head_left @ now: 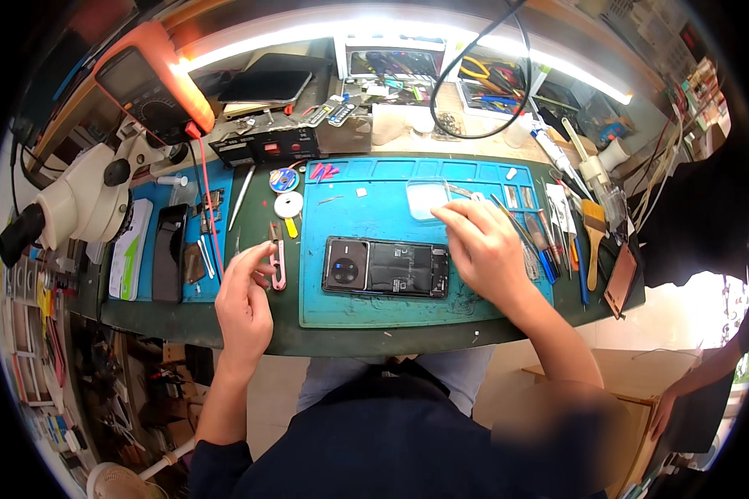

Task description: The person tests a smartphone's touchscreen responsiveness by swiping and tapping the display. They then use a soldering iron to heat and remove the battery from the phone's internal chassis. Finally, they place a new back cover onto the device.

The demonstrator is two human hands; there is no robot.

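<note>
An opened smartphone (385,268) lies flat on the blue work mat, its back cover off. The camera module sits at its left, with the dark inside exposed. My right hand (484,251) hovers over the phone's right end, fingertips pinched together beside a small transparent plastic box (428,200). Whatever lies between those fingertips is too small or hidden to make out. Left of the mat, my left hand (245,303) hangs with loosely bent fingers apart and nothing visible in them. Close to its fingertips lie pink-handled pliers (279,264).
A microscope (79,198) and an orange multimeter (154,87) stand at the left. Another dark phone (171,252) lies near them. Screwdrivers and a brush (593,237) line the right side of the blue mat (341,313). A person's arm (699,378) shows at the far right.
</note>
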